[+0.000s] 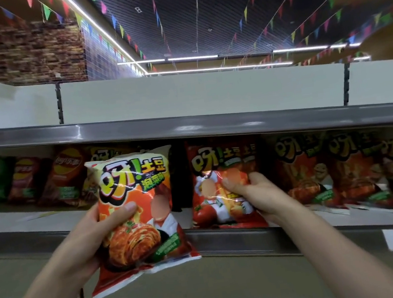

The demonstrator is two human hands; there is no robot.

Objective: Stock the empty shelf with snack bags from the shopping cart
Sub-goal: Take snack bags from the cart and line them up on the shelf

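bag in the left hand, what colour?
Mostly orange-red, with a pale cream top: the snack bag gripped by the left hand, seen best in the head view.

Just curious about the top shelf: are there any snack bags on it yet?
No, the top shelf shows only its bare white back panel, while the snack bags stand on the shelf below.
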